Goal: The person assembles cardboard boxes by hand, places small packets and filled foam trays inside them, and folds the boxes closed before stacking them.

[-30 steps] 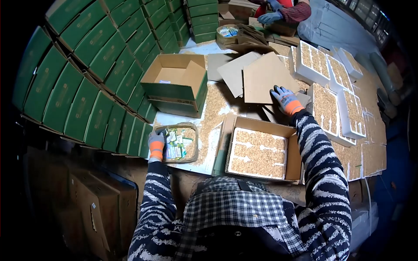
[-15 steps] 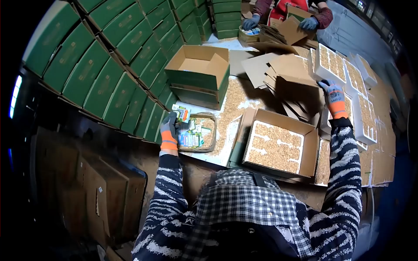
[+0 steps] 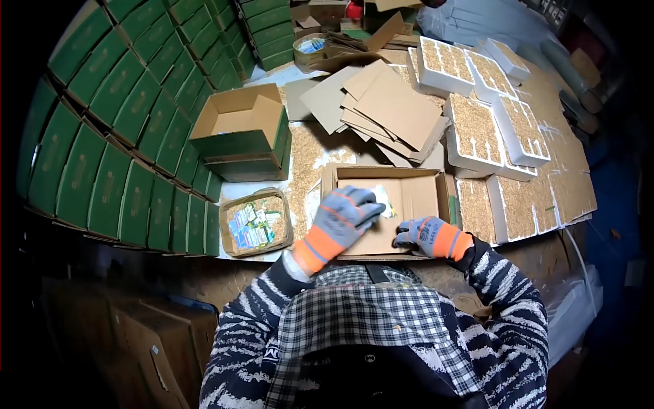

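My left hand [image 3: 343, 219], in a grey and orange glove, is over the left part of an open box [image 3: 446, 204], its fingers closed on a small white and green packet [image 3: 383, 202]. A sheet of cardboard [image 3: 409, 194] covers the inside of the box. My right hand [image 3: 432, 236], gloved alike, rests at the near edge of the box with its fingers bent; whether they grip the edge or cardboard is hidden. Left of the box, a basket [image 3: 288, 221] holds several colourful packets [image 3: 253, 226].
Green boxes [image 3: 102, 157] are stacked at the left. An open green box [image 3: 238, 143] stands behind the basket. Loose cardboard sheets [image 3: 392, 105] lie beyond the work box. White trays with tan filling [image 3: 473, 133] stand at the right.
The view has shifted. My left hand has moved from the basket to over the box with a packet. My right hand has come from the cardboard to the box, where cardboard now covers the tan filling.
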Demonstrator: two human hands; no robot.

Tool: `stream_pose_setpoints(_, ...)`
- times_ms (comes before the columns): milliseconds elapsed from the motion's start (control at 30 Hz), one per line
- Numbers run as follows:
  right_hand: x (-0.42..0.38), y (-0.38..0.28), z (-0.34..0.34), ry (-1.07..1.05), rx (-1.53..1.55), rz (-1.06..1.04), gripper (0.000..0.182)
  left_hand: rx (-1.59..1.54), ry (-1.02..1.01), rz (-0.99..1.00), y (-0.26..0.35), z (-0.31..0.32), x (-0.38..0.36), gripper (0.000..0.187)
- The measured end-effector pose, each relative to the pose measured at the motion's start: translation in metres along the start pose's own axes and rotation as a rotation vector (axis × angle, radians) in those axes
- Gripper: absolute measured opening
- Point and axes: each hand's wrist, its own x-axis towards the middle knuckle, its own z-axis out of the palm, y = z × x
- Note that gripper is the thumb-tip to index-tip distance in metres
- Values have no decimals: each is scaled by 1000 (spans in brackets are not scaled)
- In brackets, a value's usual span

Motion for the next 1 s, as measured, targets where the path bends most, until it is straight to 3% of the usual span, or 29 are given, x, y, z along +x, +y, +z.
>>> stream_pose_setpoints(67, -5, 9, 17, 15, 86, -53, 32, 274, -565, -43, -17, 70, -26, 18)
stream_pose_setpoints(133, -15, 10, 6, 110, 213, -89, 32, 313, -809, -13, -12, 60, -19, 30)
stream_pose_setpoints(167, -22, 7, -3, 202, 345, -130, 33, 310, -815, -6, -10, 49, -17, 30)
stream_pose_setpoints(200, -32, 0, -20, 304, 479, -16, 33, 149, -457, -14, -5, 27, -11, 33)
stream_pose_setpoints(233, -41, -1, -23, 583, 630, 35, 39, -8, -97, -27, -4, 8, -10, 36)
stream_pose_setpoints(267, -49, 20, -10, 886, 450, 69, 48, -82, 35, -190, -6, -5, -13, 46)
stream_pose_setpoints(300, -57, 30, -14, 1009, 483, 265, 59, -257, 130, -401, -19, -8, -26, 52)
stream_pose_setpoints(333, -64, 42, -11, 1121, 636, 284, 67, -417, 183, -546, -38, -12, -41, 55)
stream_pose_setpoints(400, -67, 83, 34, 1042, 1131, 432, 72, -1037, 289, -792, -82, 24, -84, 51)
stream_pose_setpoints(433, -61, 94, 56, 900, 1290, 469, 74, -1047, 141, -922, -79, 36, -87, 57)
stream_pose_setpoints(467, -43, 113, 89, 860, 1321, 500, 84, -1052, -9, -1050, -73, 52, -88, 67)
stream_pose_setpoints(500, -31, 120, 110, 733, 1105, 546, 90, -1081, -57, -1100, -83, 83, -101, 77)
stream_pose_setpoints(533, -18, 120, 119, 604, 888, 581, 97, -1057, -135, -1030, -83, 103, -102, 82)
stream_pose_setpoints(567, -4, 88, 95, 611, 990, 706, 103, -1079, -74, -1039, -75, 125, -105, 81)
stream_pose_setpoints(600, 5, 55, 68, 612, 1092, 835, 108, -878, -49, -1036, -63, 125, -93, 78)
stream_pose_setpoints(667, -1, 64, 83, 585, 1031, 804, 101, -915, -14, -977, -69, 129, -98, 79)
stream_pose_setpoints(767, 5, 57, 87, 892, 1114, 432, 89, -895, 93, -1049, -84, 140, -117, 66)
stream_pose_setpoints(800, 12, 48, 77, 971, 1102, 430, 88, -1151, 276, -1111, -99, 165, -137, 61)
stream_pose_setpoints(833, 19, 39, 59, 1007, 1144, 411, 87, -1292, 367, -1100, -94, 148, -123, 59)
stream_pose_setpoints(900, 30, 27, 17, 1081, 1221, 337, 81, -1678, 468, -974, -121, 125, -116, 57)
stream_pose_setpoints(933, 37, 27, 1, 1111, 1258, 285, 78, -1478, 509, -809, -126, 84, -101, 56)
stream_pose_setpoints(1000, 56, 52, -16, 1177, 520, 112, 49, -1027, 640, -543, -136, 0, -69, 62)
